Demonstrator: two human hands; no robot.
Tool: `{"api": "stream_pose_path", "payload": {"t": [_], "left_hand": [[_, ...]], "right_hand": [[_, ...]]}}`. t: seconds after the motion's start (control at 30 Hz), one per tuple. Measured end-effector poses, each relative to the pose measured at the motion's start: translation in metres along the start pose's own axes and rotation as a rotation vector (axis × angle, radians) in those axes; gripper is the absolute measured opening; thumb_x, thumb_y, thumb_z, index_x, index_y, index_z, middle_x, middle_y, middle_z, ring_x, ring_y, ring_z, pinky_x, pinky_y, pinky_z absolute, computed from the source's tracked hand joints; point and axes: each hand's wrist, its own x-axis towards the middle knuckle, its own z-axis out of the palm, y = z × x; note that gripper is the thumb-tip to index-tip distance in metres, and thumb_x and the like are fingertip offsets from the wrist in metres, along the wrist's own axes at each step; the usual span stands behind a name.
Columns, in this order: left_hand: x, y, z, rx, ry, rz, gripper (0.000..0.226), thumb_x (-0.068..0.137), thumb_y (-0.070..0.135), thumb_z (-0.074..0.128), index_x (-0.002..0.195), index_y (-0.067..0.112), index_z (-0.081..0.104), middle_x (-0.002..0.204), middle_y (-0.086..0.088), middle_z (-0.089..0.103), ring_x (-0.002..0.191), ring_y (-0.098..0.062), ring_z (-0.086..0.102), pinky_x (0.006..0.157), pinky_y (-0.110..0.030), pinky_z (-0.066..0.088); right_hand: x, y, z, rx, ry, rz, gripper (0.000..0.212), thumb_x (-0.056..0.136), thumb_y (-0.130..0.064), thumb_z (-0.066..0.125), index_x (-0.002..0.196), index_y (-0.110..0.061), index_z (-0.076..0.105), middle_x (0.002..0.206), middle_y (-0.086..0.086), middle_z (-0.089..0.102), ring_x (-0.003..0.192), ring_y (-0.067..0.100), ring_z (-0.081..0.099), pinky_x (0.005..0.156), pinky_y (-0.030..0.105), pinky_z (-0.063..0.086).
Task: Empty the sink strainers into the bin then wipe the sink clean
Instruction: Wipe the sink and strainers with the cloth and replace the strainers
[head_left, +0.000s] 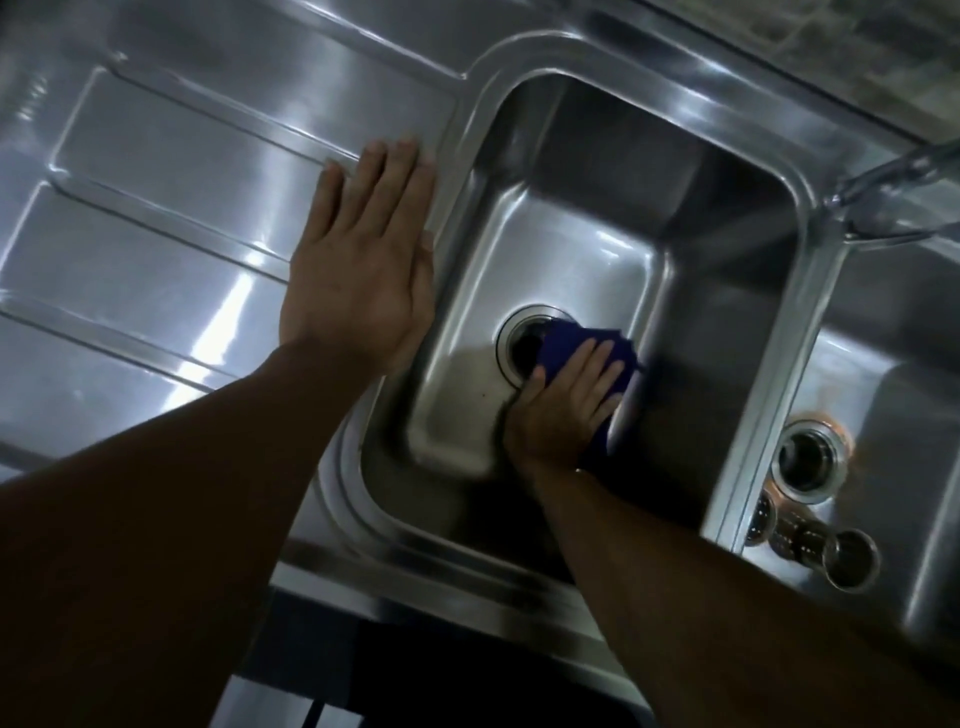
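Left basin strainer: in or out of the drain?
Out. The drain shows a dark open hole beside the blue cloth under the right hand.

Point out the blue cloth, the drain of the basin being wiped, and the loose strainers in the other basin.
blue cloth (563, 340): head view, bare edge above the fingers.
drain (522, 348): head view, dark opening beside the cloth.
loose strainers (852, 558): head view, nearest cup's rim.
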Motion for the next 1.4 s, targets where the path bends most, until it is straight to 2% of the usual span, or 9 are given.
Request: {"api": "stream_pose_path", "payload": {"t": [0.23, 0.37, 0.5, 0.6, 0.77, 0.93, 1.07, 1.23, 1.4], "left_hand": [[0.0, -0.003, 0.004, -0.021, 0.023, 0.01, 0.056, 0.107, 0.031, 0.022, 0.16, 0.011, 0.024, 0.168, -0.009, 0.019, 0.158, -0.025, 0.011, 0.128, -0.048, 0.009], [0.0, -0.004, 0.005, -0.011, 0.004, 0.013, 0.057, 0.107, 0.032, 0.02, 0.16, 0.012, 0.021, 0.169, -0.008, 0.016, 0.158, -0.025, 0.008, 0.129, -0.048, 0.007], [0.001, 0.0, 0.002, -0.016, -0.008, 0.007, 0.059, 0.105, 0.032, 0.022, 0.16, 0.012, 0.02, 0.169, -0.008, 0.016, 0.158, -0.025, 0.008, 0.129, -0.048, 0.007], [0.0, -0.001, 0.003, -0.004, 0.003, 0.021, 0.059, 0.105, 0.032, 0.021, 0.16, 0.012, 0.02, 0.169, -0.009, 0.016, 0.158, -0.026, 0.008, 0.129, -0.048, 0.008], [-0.001, -0.001, 0.007, -0.011, 0.046, 0.024, 0.057, 0.105, 0.03, 0.025, 0.16, 0.012, 0.023, 0.168, -0.009, 0.019, 0.157, -0.027, 0.012, 0.128, -0.049, 0.01], [-0.002, 0.002, 0.001, -0.028, 0.065, 0.027, 0.056, 0.104, 0.026, 0.028, 0.158, 0.009, 0.027, 0.167, -0.011, 0.024, 0.156, -0.029, 0.017, 0.128, -0.05, 0.011], [-0.003, 0.002, -0.002, -0.027, 0.039, 0.021, 0.056, 0.105, 0.027, 0.027, 0.159, 0.01, 0.027, 0.167, -0.01, 0.023, 0.157, -0.029, 0.016, 0.128, -0.049, 0.01], [-0.003, 0.005, -0.005, -0.019, -0.006, -0.005, 0.058, 0.105, 0.028, 0.024, 0.16, 0.01, 0.025, 0.168, -0.009, 0.019, 0.157, -0.027, 0.013, 0.128, -0.048, 0.01], [-0.002, 0.005, -0.007, -0.027, -0.017, -0.012, 0.058, 0.104, 0.028, 0.024, 0.16, 0.01, 0.024, 0.168, -0.008, 0.019, 0.157, -0.027, 0.012, 0.128, -0.048, 0.01]], "right_hand": [[0.072, -0.007, -0.008, -0.005, -0.026, -0.065, 0.07, 0.101, -0.041, 0.029, 0.16, -0.008, 0.011, 0.169, 0.01, 0.01, 0.156, 0.031, 0.007, 0.125, 0.053, 0.008], [0.127, -0.025, -0.019, -0.02, -0.076, -0.229, 0.07, 0.102, -0.041, 0.024, 0.16, -0.008, 0.005, 0.169, 0.01, 0.002, 0.156, 0.029, 0.0, 0.127, 0.049, 0.001], [0.09, -0.079, -0.009, 0.065, -0.206, -0.506, 0.067, 0.101, -0.031, 0.034, 0.16, -0.008, 0.011, 0.169, 0.009, 0.008, 0.156, 0.031, 0.004, 0.125, 0.051, 0.007], [0.051, -0.107, -0.003, 0.146, -0.287, -0.513, 0.066, 0.103, -0.026, 0.034, 0.159, -0.007, 0.006, 0.169, 0.009, 0.004, 0.156, 0.027, 0.001, 0.126, 0.049, 0.003], [-0.019, -0.055, -0.011, 0.097, -0.507, -0.733, 0.076, 0.101, -0.026, 0.045, 0.16, -0.008, 0.0, 0.169, 0.008, -0.008, 0.155, 0.03, -0.011, 0.125, 0.053, 0.0], [-0.027, -0.009, -0.032, -0.143, -0.72, -0.956, 0.089, 0.098, -0.032, 0.051, 0.159, -0.012, -0.011, 0.166, 0.005, -0.022, 0.153, 0.031, -0.021, 0.122, 0.05, -0.008], [-0.035, 0.033, -0.034, -0.222, -0.609, -0.76, 0.089, 0.097, -0.042, 0.045, 0.159, -0.01, -0.01, 0.166, 0.009, -0.022, 0.153, 0.034, -0.019, 0.125, 0.054, -0.001], [-0.019, 0.056, -0.031, -0.137, -0.465, -0.231, 0.096, 0.092, -0.047, 0.043, 0.156, -0.005, -0.015, 0.163, 0.018, -0.026, 0.152, 0.035, -0.021, 0.122, 0.046, -0.016], [0.02, 0.038, -0.031, -0.108, -0.378, -0.179, 0.105, 0.076, -0.049, 0.042, 0.157, 0.004, 0.003, 0.165, 0.026, -0.004, 0.154, 0.042, -0.004, 0.122, 0.047, -0.014]]}}
